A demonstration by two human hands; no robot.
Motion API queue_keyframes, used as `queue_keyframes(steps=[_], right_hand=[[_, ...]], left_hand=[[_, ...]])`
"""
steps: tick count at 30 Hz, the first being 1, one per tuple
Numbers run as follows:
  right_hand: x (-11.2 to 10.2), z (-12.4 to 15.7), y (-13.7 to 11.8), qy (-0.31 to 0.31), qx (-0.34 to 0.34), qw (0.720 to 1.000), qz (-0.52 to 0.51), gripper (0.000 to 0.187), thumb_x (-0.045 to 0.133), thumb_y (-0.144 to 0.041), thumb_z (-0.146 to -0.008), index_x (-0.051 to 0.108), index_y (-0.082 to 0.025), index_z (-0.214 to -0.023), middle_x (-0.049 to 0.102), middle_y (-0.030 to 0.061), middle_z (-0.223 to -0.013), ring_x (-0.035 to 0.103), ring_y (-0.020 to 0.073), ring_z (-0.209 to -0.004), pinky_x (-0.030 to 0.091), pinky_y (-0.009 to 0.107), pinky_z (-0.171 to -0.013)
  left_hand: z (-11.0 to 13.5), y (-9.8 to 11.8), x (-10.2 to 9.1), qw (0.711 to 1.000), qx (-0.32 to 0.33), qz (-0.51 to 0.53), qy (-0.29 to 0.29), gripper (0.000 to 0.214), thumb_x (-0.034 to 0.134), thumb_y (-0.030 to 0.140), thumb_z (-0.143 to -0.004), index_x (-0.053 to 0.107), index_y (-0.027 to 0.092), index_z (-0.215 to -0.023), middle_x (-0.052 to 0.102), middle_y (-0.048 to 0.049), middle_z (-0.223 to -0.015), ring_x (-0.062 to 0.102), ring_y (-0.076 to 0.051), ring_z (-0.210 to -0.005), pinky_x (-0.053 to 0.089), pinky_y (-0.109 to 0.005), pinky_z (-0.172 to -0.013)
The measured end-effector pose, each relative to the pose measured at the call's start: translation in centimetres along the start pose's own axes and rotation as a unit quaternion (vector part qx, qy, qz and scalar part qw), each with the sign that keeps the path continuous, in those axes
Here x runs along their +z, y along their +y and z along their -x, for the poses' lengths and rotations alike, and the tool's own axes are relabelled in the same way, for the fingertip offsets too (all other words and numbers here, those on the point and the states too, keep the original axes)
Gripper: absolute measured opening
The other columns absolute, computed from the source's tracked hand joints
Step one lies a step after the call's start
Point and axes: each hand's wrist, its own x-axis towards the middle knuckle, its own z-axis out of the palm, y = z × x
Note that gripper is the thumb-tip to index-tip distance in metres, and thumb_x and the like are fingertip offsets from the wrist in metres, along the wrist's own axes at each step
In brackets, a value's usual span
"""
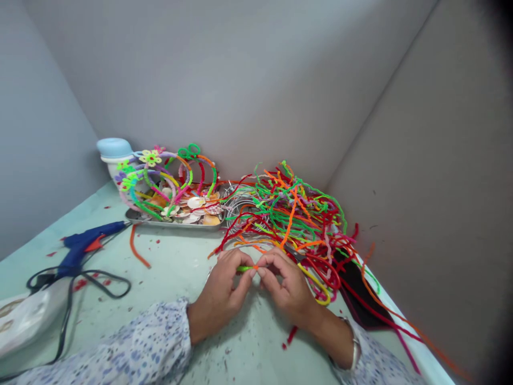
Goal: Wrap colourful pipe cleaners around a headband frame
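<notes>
Head-worn view, looking forward and down, close over left hand (218, 297), right hand (289, 289)

The left hand (220, 294) and right hand (288, 289) pinch a short bright-green pipe cleaner (244, 269), perhaps joined to an orange piece, just below a tangled heap of multicoloured pipe cleaners (288, 214). A blue hot-glue gun (84, 248) lies well left, near a shallow metal tray (172, 224).
</notes>
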Motion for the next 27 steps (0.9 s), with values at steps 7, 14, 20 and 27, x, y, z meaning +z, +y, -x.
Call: queue_keyframes(steps=[7, 14, 20, 27], right_hand=[[0.17, -0.14, -0.48, 0.024, 0.006, 1.000, 0.020, 0.010, 0.050, -0.021, -0.091, 0.058, -0.018, -0.087, 0.052, 0.0022, -0.083, 0.053, 0.0138, -0.069, 0.043, 0.026, -0.062], [0.32, -0.02, -0.97, 0.026, 0.029, 0.998, 0.039, 0.012, 0.048, -0.021, -0.092, 0.057, -0.019, -0.084, 0.052, 0.0021, -0.081, 0.051, 0.0139, -0.067, 0.041, 0.026, -0.059], [0.32, -0.20, -0.82, 0.008, 0.042, 0.998, 0.052, 0.014, 0.046, -0.020, -0.093, 0.055, -0.020, -0.082, 0.053, 0.0011, -0.080, 0.051, 0.0144, -0.070, 0.040, 0.027, -0.064], [0.28, -0.30, -0.31, -0.018, 0.063, 0.997, 0.040, 0.015, 0.046, -0.021, -0.093, 0.053, -0.019, -0.080, 0.054, -0.0004, -0.076, 0.050, 0.0143, -0.070, 0.039, 0.026, -0.064]], left_hand=[[-0.06, -0.18, 0.13, 1.000, 0.010, -0.005, -0.005, 0.007, 0.046, 0.021, -0.092, 0.052, 0.019, -0.089, 0.057, -0.0027, -0.086, 0.050, -0.018, -0.083, 0.038, -0.035, -0.081], [0.02, -0.05, 0.05, 1.000, 0.011, -0.010, -0.002, 0.010, 0.045, 0.023, -0.093, 0.052, 0.019, -0.087, 0.057, -0.0031, -0.086, 0.051, -0.019, -0.083, 0.039, -0.035, -0.081], [0.01, -0.17, 0.09, 1.000, 0.017, -0.021, 0.002, 0.010, 0.045, 0.023, -0.093, 0.053, 0.020, -0.088, 0.058, -0.0036, -0.086, 0.051, -0.019, -0.085, 0.039, -0.035, -0.081], [0.03, -0.26, 0.10, 0.999, 0.025, -0.021, -0.002, 0.009, 0.045, 0.022, -0.092, 0.053, 0.019, -0.087, 0.057, -0.0035, -0.085, 0.051, -0.019, -0.084, 0.039, -0.034, -0.081]])
